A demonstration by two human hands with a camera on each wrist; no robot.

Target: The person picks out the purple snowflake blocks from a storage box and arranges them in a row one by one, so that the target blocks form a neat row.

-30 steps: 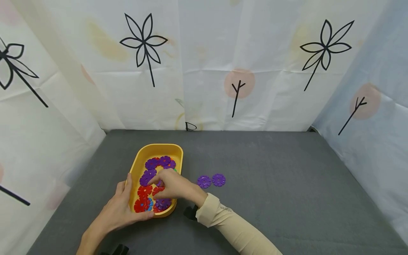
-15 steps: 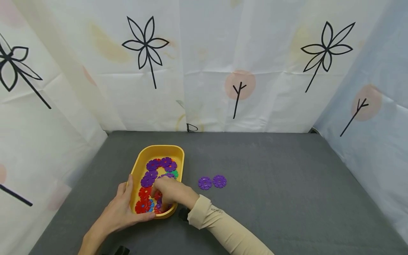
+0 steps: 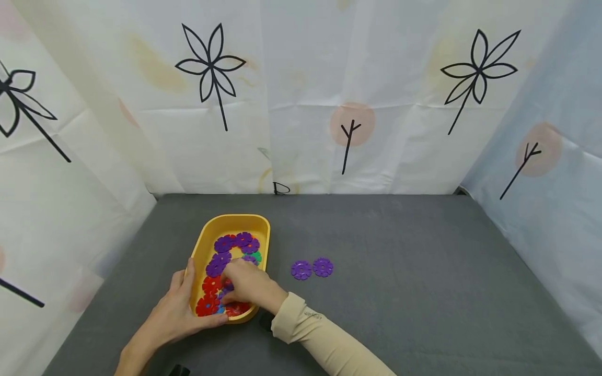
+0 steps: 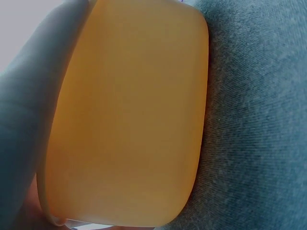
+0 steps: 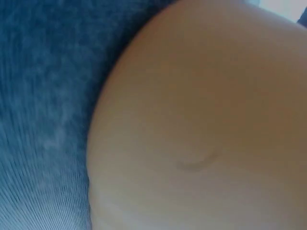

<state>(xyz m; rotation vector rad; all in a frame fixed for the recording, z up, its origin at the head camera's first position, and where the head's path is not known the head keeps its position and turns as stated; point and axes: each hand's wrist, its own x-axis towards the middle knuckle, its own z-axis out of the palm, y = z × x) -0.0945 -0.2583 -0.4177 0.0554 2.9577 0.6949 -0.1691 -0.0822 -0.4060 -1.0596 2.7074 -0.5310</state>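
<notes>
Since the earlier frame, the thumb of your right hand (image 3: 251,284) has drawn inward, baring red pieces (image 3: 237,309) in the near right corner of the yellow tray (image 3: 237,222). Your left hand (image 3: 174,308) grips that tray at its near left corner, thumb along the near rim, fingers along the left side; the tray sits toward the left edge of the table (image 3: 400,261). Your right hand reaches inside, fingers curled; a purple piece (image 3: 229,287) shows by your fingertips, but I cannot tell whether you pinch it. Right of the tray, two purple discs (image 3: 301,270) lie just beside each other. Beyond your right hand, a green piece (image 3: 256,256) lies near the tray's right wall. Overlapping purple flowers (image 3: 223,244) lie toward its far end. Patterned cloth (image 3: 305,78) rises along the table's far edge.
</notes>
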